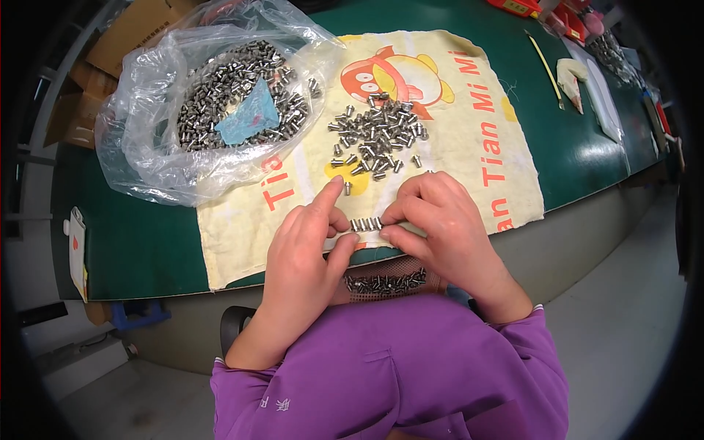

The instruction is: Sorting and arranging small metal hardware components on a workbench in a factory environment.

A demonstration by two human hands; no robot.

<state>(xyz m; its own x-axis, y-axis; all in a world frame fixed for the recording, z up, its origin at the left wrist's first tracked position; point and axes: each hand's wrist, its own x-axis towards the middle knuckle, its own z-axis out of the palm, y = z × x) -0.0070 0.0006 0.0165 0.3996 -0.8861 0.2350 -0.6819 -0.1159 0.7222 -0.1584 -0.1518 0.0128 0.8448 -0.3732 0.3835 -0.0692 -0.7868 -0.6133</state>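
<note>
Just in front of me a neat row of short, headed metal bolts (366, 224) stands side by side over the cloth's near edge. My left hand (299, 231) closes on the row's left end with thumb and bent fingers, its index finger stretched forward. At the other end, thumb and fingertips of my right hand (433, 216) pinch the row. One single bolt (347, 188) lies by my left index fingertip. Farther off is a loose pile of the same bolts (378, 136). Whether the bolts have threads is too small to tell.
A clear plastic bag (154, 158) full of bolts, with a blue scrap (251, 116) on top, stands at the left. The printed yellow cloth (469, 147) covers part of the green table (139, 249). Below the edge, a mesh basket (359, 297) holds more bolts. Cardboard boxes (136, 37) stand far left.
</note>
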